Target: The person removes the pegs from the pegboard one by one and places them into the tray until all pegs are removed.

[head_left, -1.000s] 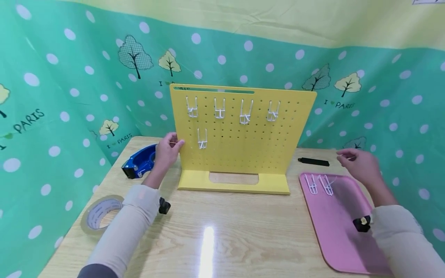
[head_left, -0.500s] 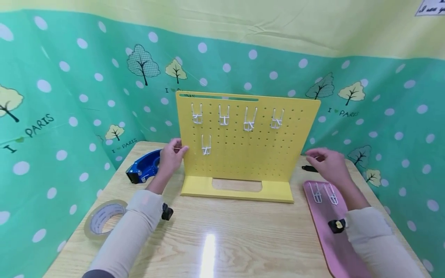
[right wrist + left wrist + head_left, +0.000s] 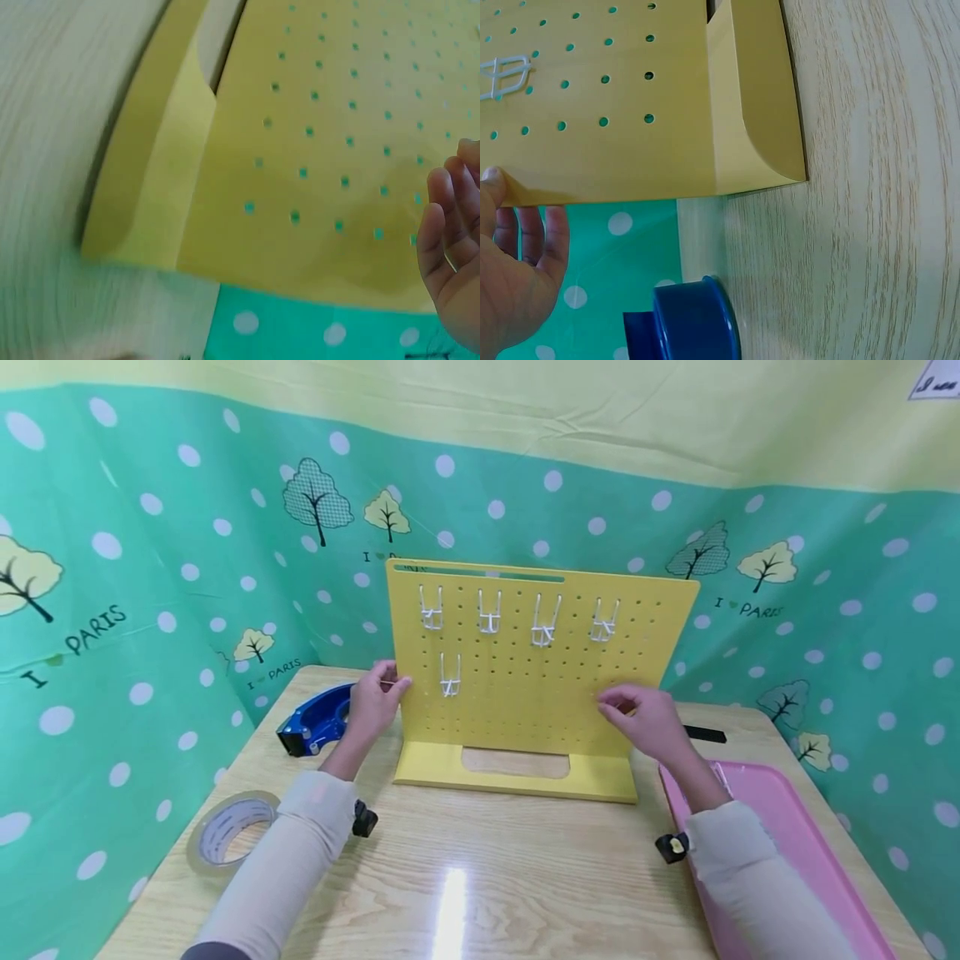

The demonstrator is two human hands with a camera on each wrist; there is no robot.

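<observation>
A yellow pegboard [image 3: 525, 710] stands upright on its flat foot, with several white wire hooks [image 3: 490, 623] hung in a top row and one lower hook [image 3: 450, 686] at left. My left hand [image 3: 372, 702] grips the board's left edge, thumb on the front face and fingers behind, as the left wrist view confirms. In front of the board's lower right part is my right hand [image 3: 651, 724], fingers bent and thumb close to the index finger. The right wrist view cuts off part of this hand [image 3: 454, 255], and I cannot tell whether it pinches anything small.
A pink tray [image 3: 780, 827] lies at right, its hooks mostly hidden by my right forearm. Behind the tray is a black bar [image 3: 705, 734]. At left sit a blue tape dispenser [image 3: 318, 718] and a tape roll [image 3: 213, 843]. A patterned curtain [image 3: 495, 477] hangs behind.
My right hand has moved left from beyond the tray, past the black bar, to the front of the pegboard. My left hand keeps its grip on the edge. The head view has shifted slightly.
</observation>
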